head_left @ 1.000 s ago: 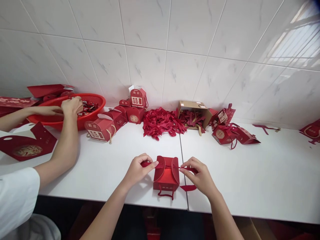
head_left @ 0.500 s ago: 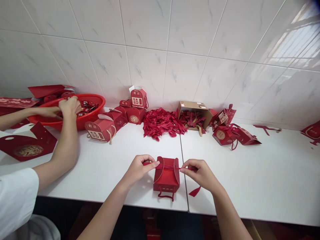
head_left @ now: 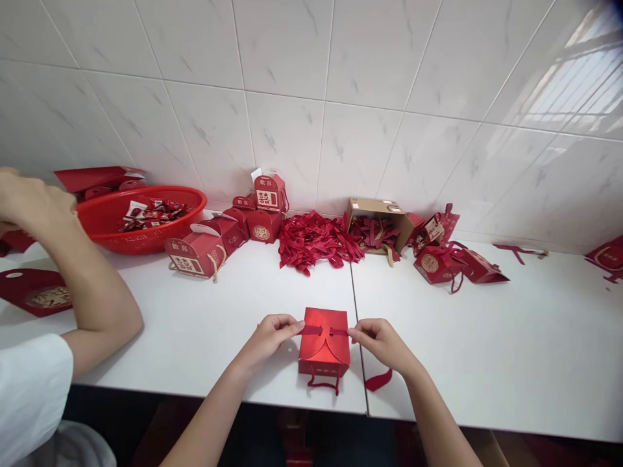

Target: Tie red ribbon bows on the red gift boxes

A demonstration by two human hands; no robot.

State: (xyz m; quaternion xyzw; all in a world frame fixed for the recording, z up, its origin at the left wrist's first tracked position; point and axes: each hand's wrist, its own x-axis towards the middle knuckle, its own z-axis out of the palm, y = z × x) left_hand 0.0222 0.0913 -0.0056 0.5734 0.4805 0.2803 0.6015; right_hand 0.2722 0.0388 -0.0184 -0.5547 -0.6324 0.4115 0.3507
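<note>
A small red gift box (head_left: 324,353) stands near the table's front edge, its curved top flaps folded flat and meeting in the middle. A dark red ribbon (head_left: 311,330) passes through holes in those flaps. My left hand (head_left: 272,336) pinches the ribbon on the box's left side. On the right side my right hand (head_left: 377,337) pinches the other length, whose loose tail rests on the table below it. A red cord handle hangs from the box's front.
Behind the box lies a heap of red ribbons (head_left: 311,243) next to a cardboard box (head_left: 402,227) of ribbons. Finished red boxes (head_left: 197,253) stand left, others right. A co-worker's arm (head_left: 100,279) reaches across the left, near a red basin (head_left: 146,243) of small packets.
The top flaps, upright before, now lie flat, drawn together by the ribbon. Both my hands came slightly lower in view. The co-worker's hands left the basin, moving left.
</note>
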